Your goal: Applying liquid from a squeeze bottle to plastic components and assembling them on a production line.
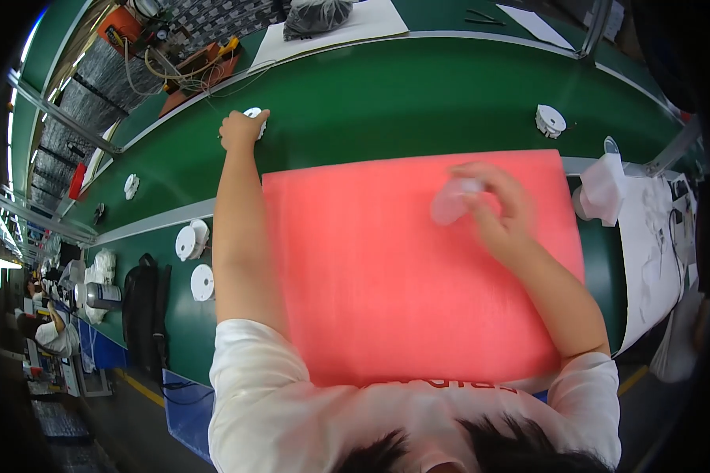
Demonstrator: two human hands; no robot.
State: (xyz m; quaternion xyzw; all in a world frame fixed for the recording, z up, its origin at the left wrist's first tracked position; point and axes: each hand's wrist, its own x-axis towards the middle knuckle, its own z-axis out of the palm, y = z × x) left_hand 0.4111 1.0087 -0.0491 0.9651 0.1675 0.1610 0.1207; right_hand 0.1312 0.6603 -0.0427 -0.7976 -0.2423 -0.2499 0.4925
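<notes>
Out at the far left of the green bench, my left hand [241, 132] is closed round a white round plastic part [258, 118]. That arm is stretched long, and the fingers cover much of the part. Over the pink foam mat [386, 284], my right hand [503, 209] pinches a thin, translucent round piece [451, 203] by its edge. Motion smears this hand and the piece, so its exact kind is unclear. Another white round part [551, 121] stands at the far right of the bench, apart from both hands.
Left of the mat lie white round parts [202, 283] and a black bag [141, 311]. A smaller white part [132, 186] sits farther left. A white container [603, 189] stands right of the mat. A metal rail edges the bench; tools and cables [205, 67] lie beyond.
</notes>
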